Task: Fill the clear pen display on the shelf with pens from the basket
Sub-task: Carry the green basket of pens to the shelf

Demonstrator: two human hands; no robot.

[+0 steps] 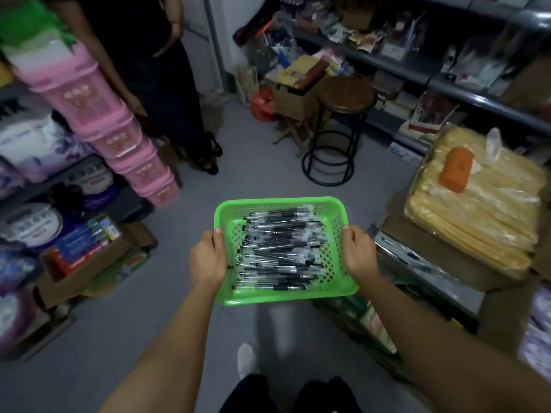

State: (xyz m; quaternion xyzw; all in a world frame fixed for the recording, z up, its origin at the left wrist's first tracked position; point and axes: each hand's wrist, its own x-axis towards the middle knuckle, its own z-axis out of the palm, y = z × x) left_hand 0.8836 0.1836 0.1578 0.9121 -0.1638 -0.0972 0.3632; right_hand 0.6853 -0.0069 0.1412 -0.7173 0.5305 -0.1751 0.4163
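**Green basket of pens held in both hands above the floor**

I hold the green basket (284,296) in front of me, above the grey floor (125,338), with one hand on each short side. Inside it lies a heap of pens (280,251) with clear barrels and black parts, most of them lying across the basket from left to right. My left hand (208,257) grips the left rim, the thumb on top of the edge and the fingers curled under the side. My right hand (356,251) grips the right rim in the same way, closed around the edge.

Beyond the basket stands a round wooden stool (343,93) with a black metal frame. To my right is a pile of yellow packs in plastic wrap (477,204), with an orange object (456,169) lying on top. To my left is a tilted stack of pink baskets (119,138). Grey shelves (417,70) full of stationery run along the right wall. Another person in dark clothing (161,84) stands at the far left. I cannot pick out the clear pen display among the blurred shelves.
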